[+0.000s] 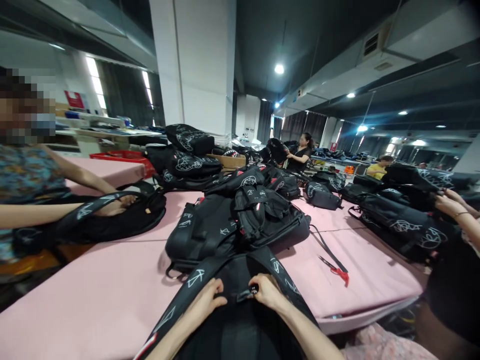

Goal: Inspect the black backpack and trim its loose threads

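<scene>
A black backpack [232,330] with white scribble print on its shoulder straps lies in front of me, its padded back panel facing up. My left hand [208,297] rests on its upper panel, thumb and fingers apart with nothing visible between them. My right hand [266,291] is closed at the other side of the panel, with a small dark, shiny object at its fingertips that I cannot make out. A short grey-black tab [244,295] lies between the hands, by the right fingertips. Another black backpack [210,235] lies just beyond.
Red-handled scissors [340,274] lie on the pink table [360,295] at right. More black backpacks [193,150] are piled behind. A person at left [26,175] handles a backpack [138,210]. A co-worker's hands [452,204] are at right; another person [300,155] stands farther back.
</scene>
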{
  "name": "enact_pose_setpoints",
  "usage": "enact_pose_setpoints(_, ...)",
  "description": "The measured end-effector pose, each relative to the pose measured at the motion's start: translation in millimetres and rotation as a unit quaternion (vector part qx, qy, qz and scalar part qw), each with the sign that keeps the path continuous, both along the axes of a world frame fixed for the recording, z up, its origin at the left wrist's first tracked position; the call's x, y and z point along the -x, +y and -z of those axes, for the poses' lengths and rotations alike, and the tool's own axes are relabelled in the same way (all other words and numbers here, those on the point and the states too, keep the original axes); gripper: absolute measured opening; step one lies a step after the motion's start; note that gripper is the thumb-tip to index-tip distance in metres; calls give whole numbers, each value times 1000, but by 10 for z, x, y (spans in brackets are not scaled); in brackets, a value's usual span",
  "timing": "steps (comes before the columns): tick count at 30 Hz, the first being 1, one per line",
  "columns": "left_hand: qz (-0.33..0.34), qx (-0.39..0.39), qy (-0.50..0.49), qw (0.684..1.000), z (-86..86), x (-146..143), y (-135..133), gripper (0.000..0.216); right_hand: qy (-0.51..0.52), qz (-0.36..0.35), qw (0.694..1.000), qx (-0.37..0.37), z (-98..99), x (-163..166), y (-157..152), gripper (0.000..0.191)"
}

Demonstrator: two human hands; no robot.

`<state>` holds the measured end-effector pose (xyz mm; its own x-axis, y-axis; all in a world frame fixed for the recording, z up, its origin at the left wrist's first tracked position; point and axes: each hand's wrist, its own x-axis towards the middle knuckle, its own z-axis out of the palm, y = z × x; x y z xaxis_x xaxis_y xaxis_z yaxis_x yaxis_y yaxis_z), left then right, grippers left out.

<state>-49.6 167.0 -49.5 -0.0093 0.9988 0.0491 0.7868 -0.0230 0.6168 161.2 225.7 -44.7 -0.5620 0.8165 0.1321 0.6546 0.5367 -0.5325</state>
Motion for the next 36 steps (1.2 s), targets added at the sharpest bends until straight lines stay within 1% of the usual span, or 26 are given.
enact_pose_setpoints(2, -2, -31, -2, 1000, -20, -19, -155, 15, -11, -16, 999, -30, -21, -33, -96, 14)
enact_pose_setpoints(4, 10, -87, -8, 996, 46, -66, -378, 13, -12, -34, 996, -83, 26, -88, -259, 17)
enact_pose_setpoints(6, 18, -147, 1, 989, 223, -134, -645, 11, -29, -45, 988, -148, 181, -161, -477, 18)
enact_pose_setpoints(8, 26, -195, 26, 980, 468, -211, -912, 15, -61, -51, 975, -208, 416, -242, -723, 16)
enact_pose_setpoints(10, 28, -225, 59, 972, 675, -282, -1138, 19, -92, -61, 963, -248, 630, -328, -966, 18)
enact_pose_setpoints(11, 29, -241, 74, 967, 732, -310, -1226, 22, -105, -64, 959, -257, 696, -372, -1076, 20)
enact_pose_setpoints(12, 31, -252, 89, 963, 750, -331, -1291, 24, -115, -65, 957, -259, 725, -417, -1171, 22)
enact_pose_setpoints(13, 36, -258, 99, 960, 732, -342, -1328, 26, -125, -67, 956, -257, 722, -461, -1242, 25)
enact_pose_setpoints(14, 54, -268, 107, 956, 687, -342, -1335, 28, -134, -68, 956, -251, 697, -501, -1284, 28)
enact_pose_setpoints(15, 67, -251, 114, 959, 628, -328, -1313, 29, -141, -70, 957, -245, 664, -533, -1298, 31)
enact_pose_setpoints(16, 75, -221, 117, 965, 568, -302, -1267, 29, -142, -85, 957, -239, 635, -557, -1290, 33)
enact_pose_setpoints(18, 91, -150, 110, 978, 473, -233, -1145, 27, -125, -93, 958, -242, 618, -583, -1246, 34)
enact_pose_setpoints(20, 65, -80, 77, 992, 420, -182, -1042, 21, -103, -95, 959, -248, 645, -603, -1226, 36)
enact_pose_setpoints(22, 46, -38, 46, 997, 394, -180, -978, 22, -91, -97, 959, -251, 675, -631, -1243, 40)
enact_pose_setpoints(23, 47, -28, 37, 998, 386, -194, -953, 23, -92, -99, 958, -252, 682, -645, -1257, 41)
enact_pose_setpoints(27, 83, -15, 28, 996, 360, -264, -840, 20, -105, -96, 958, -248, 648, -660, -1279, 43)
enact_pose_setpoints(30, 111, 21, 7, 994, 331, -275, -763, 25, -107, -98, 961, -235, 604, -637, -1263, 45)
enact_pose_setpoints(33, 104, 64, -7, 993, 324, -287, -746, 18, -113, -94, 967, -208, 565, -605, -1232, 46)
enact_pose_setpoints(36, 76, 71, -10, 995, 340, -326, -777, 17, -118, -82, 978, -152, 460, -548, -1158, 42)
